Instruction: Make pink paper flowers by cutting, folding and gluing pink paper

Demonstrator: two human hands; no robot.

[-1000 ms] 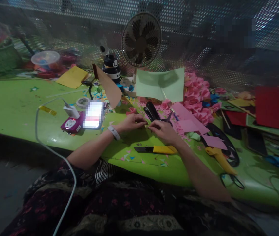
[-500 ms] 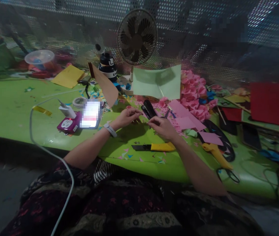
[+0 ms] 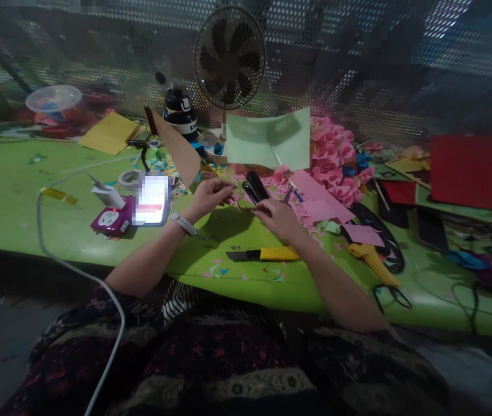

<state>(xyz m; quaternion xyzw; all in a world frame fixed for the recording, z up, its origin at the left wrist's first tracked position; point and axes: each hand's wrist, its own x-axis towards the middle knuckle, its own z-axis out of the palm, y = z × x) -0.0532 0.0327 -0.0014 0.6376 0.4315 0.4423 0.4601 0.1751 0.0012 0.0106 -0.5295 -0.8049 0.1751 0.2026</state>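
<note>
Position the left hand (image 3: pixel 207 197) and right hand (image 3: pixel 277 218) clear of the cutter (image 3: pixel 267 254), lying near the worktop's (image 3: pixel 7 173) front edge. Fingers stand narrow; whether they hold anything cannot be told.

a glossy green table (image 3: pixel 7 185) with a rounded front edge carries a loose clutter. toward the left, a lit phone (image 3: pixel 152 199) sits just beside a purple power adapter (image 3: pixel 111 218), with a tape roll (image 3: pixel 125 179) near them. a yellow-handled knife (image 3: pixel 272 254) lies near the front edge, small paper scraps (image 3: pixel 223 271) scattered about it. farther back are a black-handled tool (image 3: pixel 256 186), pink paper sheets (image 3: pixel 335 202) and a heap of pink paper flowers (image 3: pixel 332 153); toward the right lies a yellow glue gun (image 3: pixel 375 264).
</note>
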